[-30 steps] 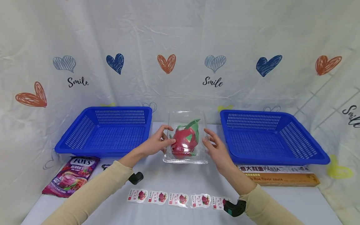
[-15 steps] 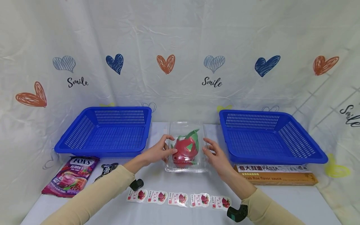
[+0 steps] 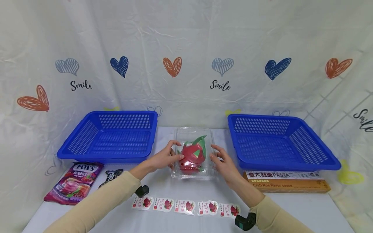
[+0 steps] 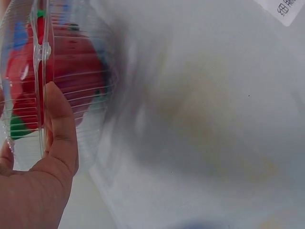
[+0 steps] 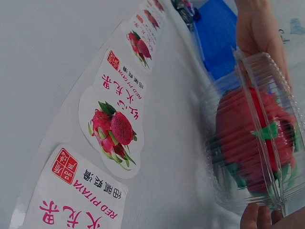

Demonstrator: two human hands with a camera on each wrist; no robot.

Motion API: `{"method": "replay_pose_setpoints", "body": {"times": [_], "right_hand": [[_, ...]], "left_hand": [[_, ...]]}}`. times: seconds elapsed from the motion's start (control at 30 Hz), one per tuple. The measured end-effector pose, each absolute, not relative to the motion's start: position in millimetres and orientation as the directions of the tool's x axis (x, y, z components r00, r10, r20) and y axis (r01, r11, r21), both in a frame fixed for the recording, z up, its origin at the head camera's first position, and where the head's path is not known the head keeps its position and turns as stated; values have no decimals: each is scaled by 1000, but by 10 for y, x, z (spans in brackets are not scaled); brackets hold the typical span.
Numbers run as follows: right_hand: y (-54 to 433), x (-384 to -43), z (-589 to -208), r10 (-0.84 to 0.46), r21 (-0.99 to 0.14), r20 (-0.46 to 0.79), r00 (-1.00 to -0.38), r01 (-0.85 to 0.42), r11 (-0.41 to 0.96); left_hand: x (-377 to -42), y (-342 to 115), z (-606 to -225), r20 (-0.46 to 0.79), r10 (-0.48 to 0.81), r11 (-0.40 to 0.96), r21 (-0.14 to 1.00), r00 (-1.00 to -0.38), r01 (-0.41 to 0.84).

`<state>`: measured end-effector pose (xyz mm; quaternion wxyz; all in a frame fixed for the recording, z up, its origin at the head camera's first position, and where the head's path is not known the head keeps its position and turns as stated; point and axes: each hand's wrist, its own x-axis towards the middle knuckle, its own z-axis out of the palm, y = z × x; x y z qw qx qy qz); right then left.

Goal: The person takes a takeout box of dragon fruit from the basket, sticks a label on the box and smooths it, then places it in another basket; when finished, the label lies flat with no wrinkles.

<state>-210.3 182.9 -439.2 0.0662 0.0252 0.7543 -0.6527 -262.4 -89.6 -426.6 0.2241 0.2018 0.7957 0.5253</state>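
A clear plastic clamshell box (image 3: 193, 129) stands at the middle of the table, a red dragon fruit (image 3: 190, 155) with green leaf tips inside it. My left hand (image 3: 166, 157) grips the box's left side. In the left wrist view the left thumb (image 4: 59, 119) lies against the box's rim seam, with other fingers partly hidden behind the plastic. On the opposite side my right hand (image 3: 223, 163) holds the right edge, its fingertips (image 5: 255, 217) at the seam in the right wrist view. The lid lies closed over the fruit.
Blue baskets stand left (image 3: 109, 139) and right (image 3: 279, 145) of the box. In front lies a row of several dragon fruit stickers (image 3: 185, 206). A FOX'S candy bag (image 3: 74, 183) and a black packet (image 3: 112, 175) are at left, a pasta box (image 3: 288, 183) at right.
Both hands have brought the clamshell box down toward the front of the table, mostly in the first half second. Since then box and hands have hardly moved.
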Motion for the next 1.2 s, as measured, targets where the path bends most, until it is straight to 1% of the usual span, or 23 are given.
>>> {"method": "replay_pose_setpoints", "body": {"times": [0.4, 0.67, 0.93, 1.0, 1.1, 1.2], "right_hand": [[1850, -2170, -4439, -62, -985, -123, -990, 114, 133], [1851, -2208, -4489, -43, -978, -131, -990, 122, 168], [1866, -2178, -4467, -42, -979, -96, -994, 87, 185], [1880, -2153, -4459, -44, -979, -82, -996, 73, 188], [1912, -2113, -4467, -38, -979, -70, -997, 61, 195], [1947, -2063, -4496, -36, -977, -54, -998, 45, 209]], "left_hand": [[-2703, -865, -4290, -141, 534, 417, 902, -834, 114], [-2673, -858, -4288, -119, 517, 432, 891, -848, 138], [-2615, -811, -4305, -91, 446, 459, 877, -891, 140], [-2604, -804, -4312, -88, 425, 484, 863, -901, 143], [-2582, -785, -4317, -50, 393, 530, 829, -918, 181], [-2560, -760, -4328, 37, 362, 573, 779, -931, 254]]}}
